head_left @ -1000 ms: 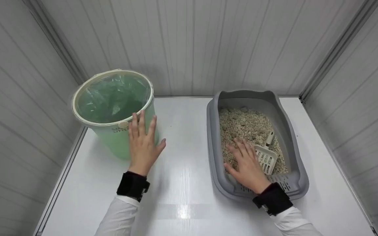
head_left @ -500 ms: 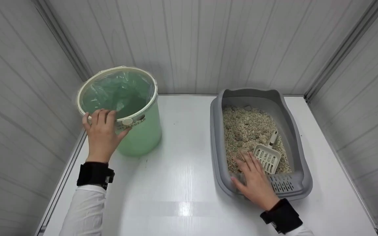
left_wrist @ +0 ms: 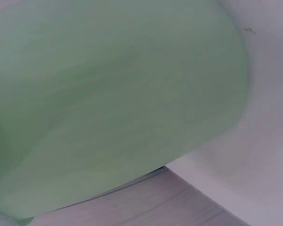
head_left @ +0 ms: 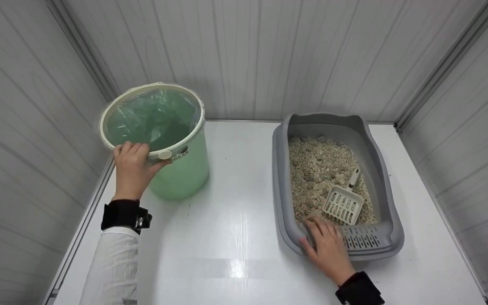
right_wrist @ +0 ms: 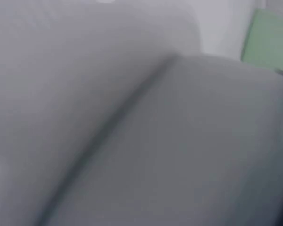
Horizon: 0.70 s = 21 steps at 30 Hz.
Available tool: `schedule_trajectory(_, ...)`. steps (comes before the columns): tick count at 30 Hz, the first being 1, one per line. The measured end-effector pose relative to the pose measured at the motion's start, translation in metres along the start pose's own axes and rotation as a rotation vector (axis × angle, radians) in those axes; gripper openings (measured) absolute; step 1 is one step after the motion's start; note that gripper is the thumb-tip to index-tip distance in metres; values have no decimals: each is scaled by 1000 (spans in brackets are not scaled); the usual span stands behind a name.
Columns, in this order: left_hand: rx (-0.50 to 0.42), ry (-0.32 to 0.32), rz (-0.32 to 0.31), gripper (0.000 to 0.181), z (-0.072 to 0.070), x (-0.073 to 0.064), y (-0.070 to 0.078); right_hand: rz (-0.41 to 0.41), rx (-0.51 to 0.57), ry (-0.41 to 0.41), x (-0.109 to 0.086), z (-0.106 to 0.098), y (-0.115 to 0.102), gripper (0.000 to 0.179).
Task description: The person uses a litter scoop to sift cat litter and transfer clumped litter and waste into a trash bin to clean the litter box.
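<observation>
On the left stands a light green bucket (head_left: 184,178) with a cream rim and a clear plastic bag lining it. My left hand (head_left: 130,173) grips its near rim, fingers hooked over the edge and thumb along the outside; the bucket's green wall (left_wrist: 122,94) fills much of the left wrist view. At the right, a grey cat litter box (head_left: 281,190) holds tan litter (head_left: 318,156) with darker clumps. My right hand (head_left: 328,252) grips its low front edge near the left corner, fingers over the inside. A pale slotted litter scoop (head_left: 342,205) lies on the litter, just beyond those fingers.
Both containers stand on a white table (head_left: 235,203), with a wide gap between them. Grey panelled walls (head_left: 252,59) enclose the table at the back and both sides. The bucket leans close to the left wall.
My left hand has gone left from the bucket's front to grip its rim. My right hand has drawn back from over the litter to the box's front edge.
</observation>
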<state>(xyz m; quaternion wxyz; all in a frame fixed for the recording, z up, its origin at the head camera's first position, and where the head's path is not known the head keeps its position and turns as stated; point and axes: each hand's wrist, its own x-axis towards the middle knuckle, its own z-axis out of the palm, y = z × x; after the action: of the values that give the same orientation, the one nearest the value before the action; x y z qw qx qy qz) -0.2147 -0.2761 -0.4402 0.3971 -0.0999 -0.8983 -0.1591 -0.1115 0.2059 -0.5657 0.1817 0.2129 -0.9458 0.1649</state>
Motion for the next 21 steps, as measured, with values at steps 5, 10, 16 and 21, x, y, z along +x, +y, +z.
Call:
schedule_trajectory(5, -31, 20, 0, 54, 0, 0, 0, -64, -91, 89, -5, 13, 3, 50)
schedule_trajectory(10, -64, 60, 10, 55, 4, -1, 3, -73, -117, 120, -6, 18, 5, 55)
schedule_trajectory(16, -76, 112, 21, 57, 9, -5, 12, -80, -119, 136, -6, 20, 6, 55)
schedule_trajectory(21, -94, 137, 16, 57, 11, -6, 23, -81, -125, 140, -6, 20, 7, 56)
